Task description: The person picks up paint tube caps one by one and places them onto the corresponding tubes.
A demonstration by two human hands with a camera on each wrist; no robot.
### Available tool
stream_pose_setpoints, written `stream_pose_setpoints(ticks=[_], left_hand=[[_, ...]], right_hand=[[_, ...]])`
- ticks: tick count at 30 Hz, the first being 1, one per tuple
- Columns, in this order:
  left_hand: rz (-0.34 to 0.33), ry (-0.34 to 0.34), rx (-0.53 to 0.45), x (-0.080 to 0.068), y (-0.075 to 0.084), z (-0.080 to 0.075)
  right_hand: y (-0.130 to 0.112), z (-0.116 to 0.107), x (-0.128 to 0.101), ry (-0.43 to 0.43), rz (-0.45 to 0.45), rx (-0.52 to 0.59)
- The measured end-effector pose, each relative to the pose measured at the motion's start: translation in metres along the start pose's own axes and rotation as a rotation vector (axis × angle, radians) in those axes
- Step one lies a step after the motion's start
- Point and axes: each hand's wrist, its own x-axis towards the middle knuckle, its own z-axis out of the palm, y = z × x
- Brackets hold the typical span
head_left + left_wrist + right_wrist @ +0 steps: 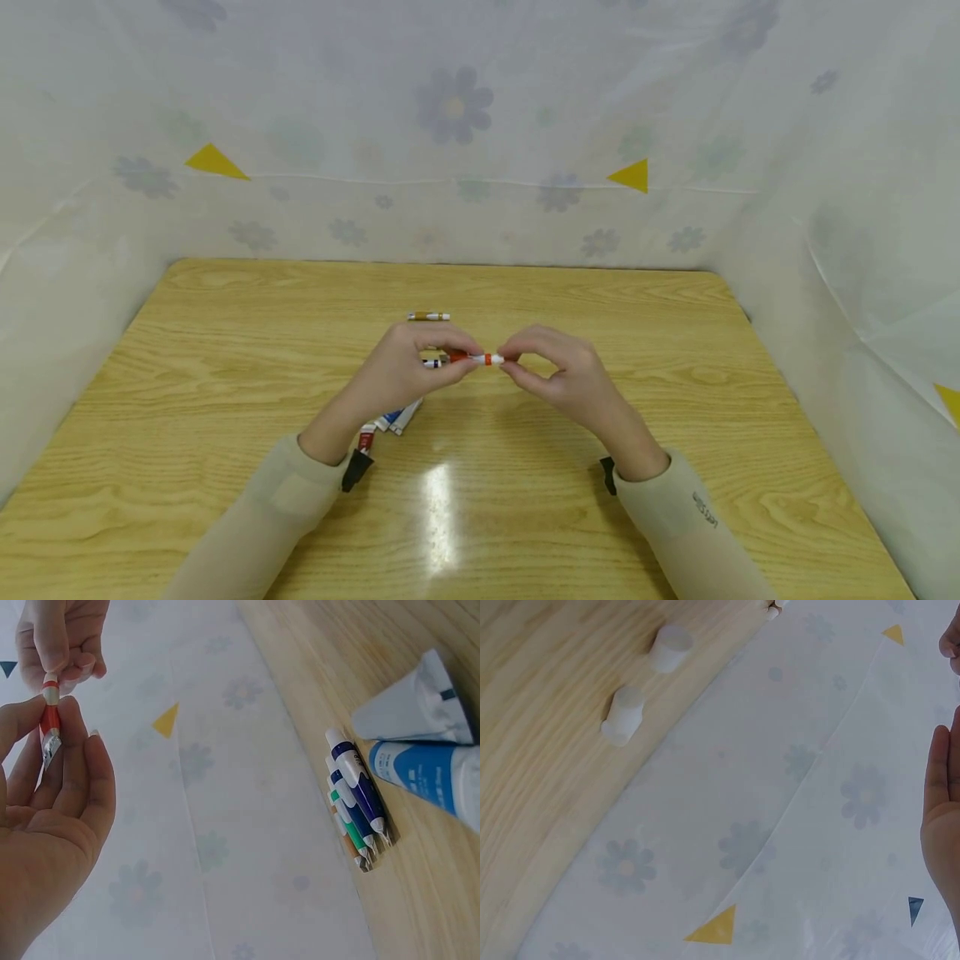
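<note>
Held out over the table is a small red-and-white paint tube (477, 359) with a foil end, lying level between both hands. My left hand (408, 367) pinches its body between thumb and fingers. At the other end, my right hand (570, 375) pinches the white cap (498, 359) with thumb and fingertip. The left wrist view shows the tube's red part (50, 718) between the left fingers, with the right hand (60, 641) above it at the cap. In the right wrist view only part of the right hand (941, 802) appears, and the tube is out of frame.
Several paint tubes lie in a row behind the left hand, among them an ochre one (428, 316), a green one (347, 814) and a dark blue one (358, 780). A larger blue tube (424, 774) and a red tube (366, 437) lie nearer. White cylinders (673, 649) rest on the wooden table (600, 300).
</note>
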Motion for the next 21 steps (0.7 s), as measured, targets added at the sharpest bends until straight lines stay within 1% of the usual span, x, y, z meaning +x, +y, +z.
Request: stream_pose_setpoints(ticks=[13,21], left_hand=[[0.007,-0.002,0.002,0.0005,-0.0006,0.0000],[-0.010,-0.003,-0.005,0.0001,-0.0016,-0.0008]], right_hand=[[0.0015,0.0010,-0.0005,-0.013,0.003,-0.008],[0.0019,0.0013,-0.0012,0.003,-0.010,-0.010]])
